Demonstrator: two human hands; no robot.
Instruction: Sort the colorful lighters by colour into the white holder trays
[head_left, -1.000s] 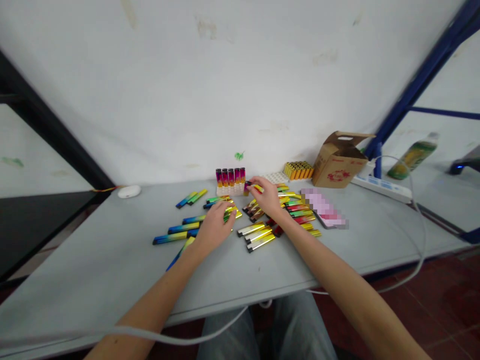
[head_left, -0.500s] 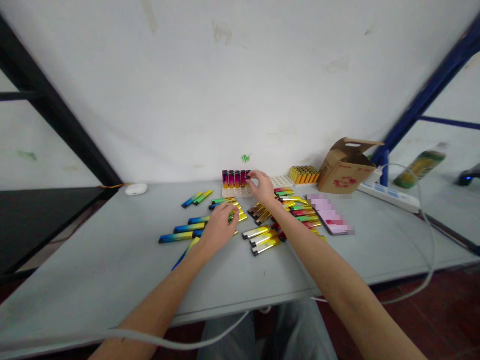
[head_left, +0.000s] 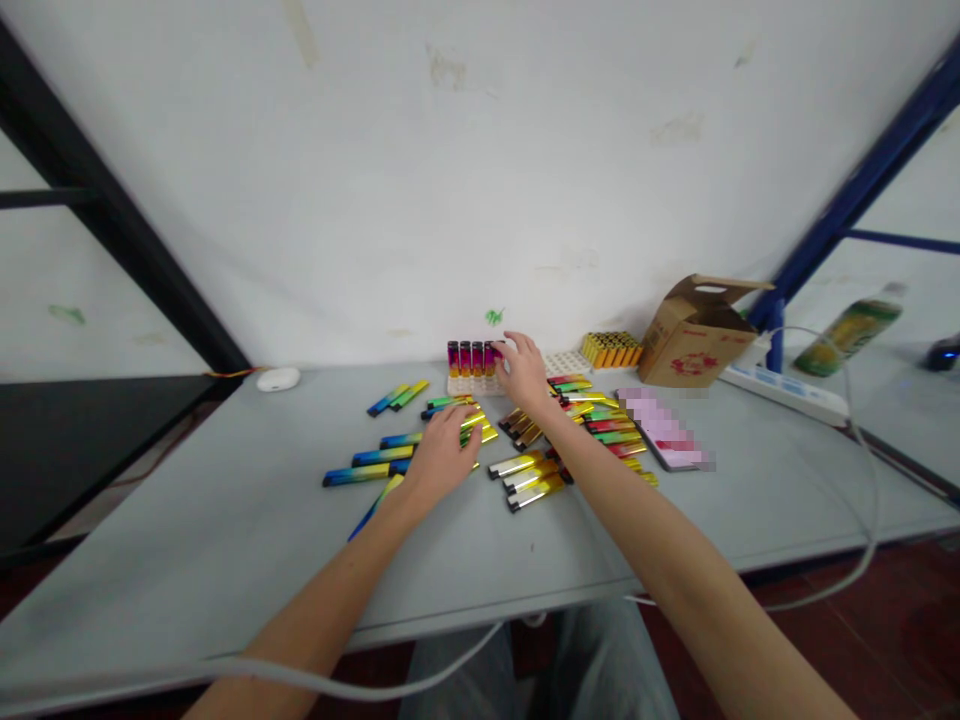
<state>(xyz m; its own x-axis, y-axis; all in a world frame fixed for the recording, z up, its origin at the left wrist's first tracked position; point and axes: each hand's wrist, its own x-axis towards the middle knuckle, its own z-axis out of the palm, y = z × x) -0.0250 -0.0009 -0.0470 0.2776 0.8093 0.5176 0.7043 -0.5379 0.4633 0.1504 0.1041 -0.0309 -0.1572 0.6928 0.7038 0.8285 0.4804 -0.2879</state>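
Note:
Several purple-and-orange lighters [head_left: 465,358] stand upright in a row in a white perforated tray [head_left: 469,385] by the wall. My right hand [head_left: 521,372] is at the row's right end, its thumb and fingers around the top of a purple lighter. My left hand [head_left: 448,445] hovers low over green and yellow lighters [head_left: 480,425], fingers apart and curved, with nothing visibly held. Blue-and-yellow lighters [head_left: 367,474] lie left of it. Silver-and-yellow ones [head_left: 534,492] lie to its right, beside a mixed pile of red, green and gold lighters [head_left: 611,423].
On the right are a phone [head_left: 660,430], an open cardboard box [head_left: 694,335], a power strip [head_left: 787,393] and a bottle [head_left: 851,330]. Yellow lighters [head_left: 613,350] stand packed near the wall. A white case [head_left: 278,379] sits at the back left.
My left hand's fingers have spread a little more. My right hand stays at the end of the upright row, its fingers slightly raised. The whole view has shifted slightly.

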